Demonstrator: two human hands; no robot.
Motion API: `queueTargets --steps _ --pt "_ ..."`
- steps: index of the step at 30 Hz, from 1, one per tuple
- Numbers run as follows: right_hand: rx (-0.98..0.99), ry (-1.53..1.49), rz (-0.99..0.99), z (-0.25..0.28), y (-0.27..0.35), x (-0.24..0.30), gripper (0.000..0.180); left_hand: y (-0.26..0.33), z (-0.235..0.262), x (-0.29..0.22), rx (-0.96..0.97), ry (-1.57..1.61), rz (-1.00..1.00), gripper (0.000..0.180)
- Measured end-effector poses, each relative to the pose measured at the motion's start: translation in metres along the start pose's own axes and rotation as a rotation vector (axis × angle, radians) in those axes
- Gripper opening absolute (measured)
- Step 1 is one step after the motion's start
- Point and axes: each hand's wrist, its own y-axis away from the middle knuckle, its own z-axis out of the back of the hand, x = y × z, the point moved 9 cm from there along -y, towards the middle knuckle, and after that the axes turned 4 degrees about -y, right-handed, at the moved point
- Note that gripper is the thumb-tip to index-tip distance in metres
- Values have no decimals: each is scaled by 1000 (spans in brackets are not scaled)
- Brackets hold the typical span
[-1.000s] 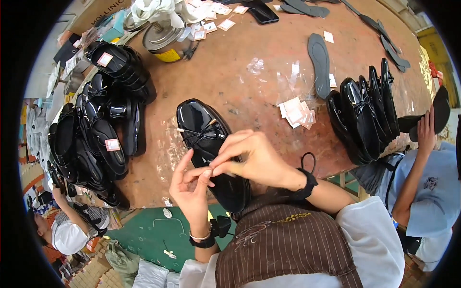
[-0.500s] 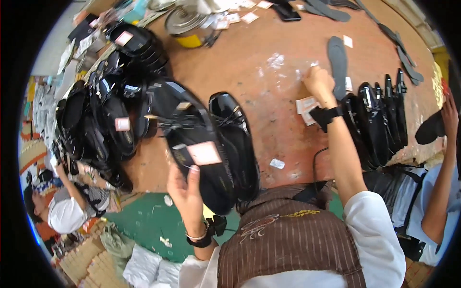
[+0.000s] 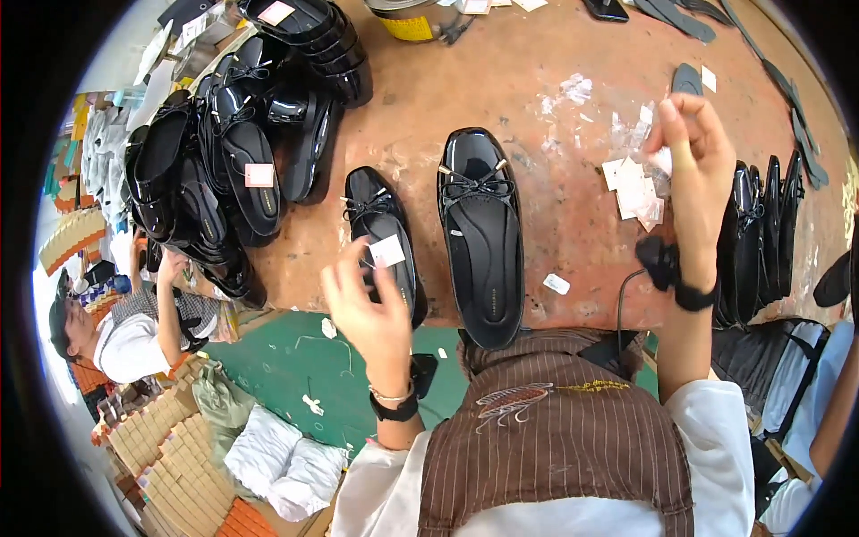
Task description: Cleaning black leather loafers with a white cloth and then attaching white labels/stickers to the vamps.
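Two glossy black shoes with bows stand on the red-brown table in front of me. The bare-insoled shoe (image 3: 483, 255) is in the middle. Left of it is a second black shoe (image 3: 376, 199) with a small white card (image 3: 387, 251) over its insole. My left hand (image 3: 369, 309) is at this shoe's near end, fingers spread and partly covering it; it grips no shoe. My right hand (image 3: 698, 148) is raised above the table at the right, thumb and fingers drawn together; what they hold, if anything, is too small to name. Loose tags (image 3: 633, 190) lie beside it.
Many black shoes (image 3: 242, 152) are piled at the left, and a row of black shoes (image 3: 761, 233) stands at the right. Clear plastic scraps (image 3: 573, 89), a can (image 3: 412, 25), a phone (image 3: 607, 9) and grey insoles (image 3: 687, 79) lie farther back. Another person (image 3: 134, 340) is at left.
My left hand has let go of the tagged shoe, which now rests on the table at the left. My right hand has come up from the tags. The view has shifted.
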Motion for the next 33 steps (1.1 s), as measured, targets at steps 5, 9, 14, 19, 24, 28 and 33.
queueTargets --steps 5,9,14,19,24,28,33 --pt "380 -122 -182 -100 89 4 6 2 -57 -47 395 366 -71 43" --pt "511 149 -120 -143 127 -28 7 3 -73 -38 481 441 50 49" --pt "572 519 29 -161 142 -24 13 2 -80 -28 447 613 61 52" --pt "517 504 76 -164 143 -30 13 4 -86 -23 539 696 117 55" --pt "540 526 60 -166 141 -26 15 4 -84 -23 525 698 147 55" --pt "547 542 52 -166 141 -28 16 5 -84 -21 507 689 140 56" --pt "468 513 16 -163 139 -31 14 5 -83 -23 513 678 143 56"
